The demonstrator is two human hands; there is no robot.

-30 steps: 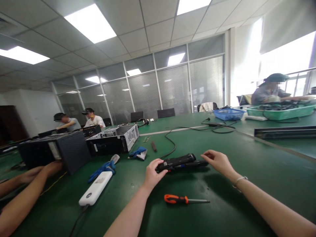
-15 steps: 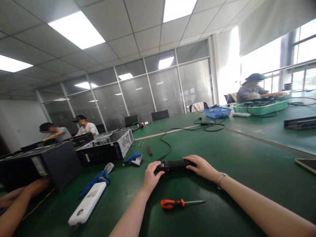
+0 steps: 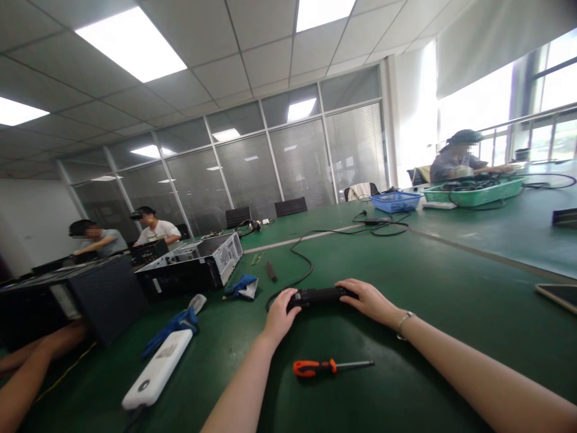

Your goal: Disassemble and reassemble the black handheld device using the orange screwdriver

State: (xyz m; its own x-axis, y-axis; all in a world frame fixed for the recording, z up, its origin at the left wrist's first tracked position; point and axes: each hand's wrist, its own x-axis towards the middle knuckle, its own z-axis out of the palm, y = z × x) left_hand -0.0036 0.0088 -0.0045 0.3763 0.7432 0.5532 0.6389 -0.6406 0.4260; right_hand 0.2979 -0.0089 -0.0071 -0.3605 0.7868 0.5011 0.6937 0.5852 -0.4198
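Observation:
A long black object (image 3: pixel 321 296) lies level just above or on the green table (image 3: pixel 360 337); I cannot tell whether it touches. My left hand (image 3: pixel 280 313) grips its left end, thumb in front and fingers behind. The right end is in my right hand (image 3: pixel 367 300), with a bracelet at the wrist. A black cable runs behind my left hand. Nearer to me lies a screwdriver (image 3: pixel 314 367) with an orange and black handle, its shaft pointing right.
To the left are a white power strip (image 3: pixel 158 368), blue gloves (image 3: pixel 174 328), an open computer case (image 3: pixel 193 264) and a dark case (image 3: pixel 108 297) with another person's arms. Farther back stand a blue basket (image 3: pixel 395 202) and a green basket (image 3: pixel 478 193). A phone-like device (image 3: pixel 559 296) lies right.
The view has shifted slightly. The black object's left end is turned a little, and a loop of cable now shows beside my left hand. Both hands keep their hold. A dark object at right is farther out of view.

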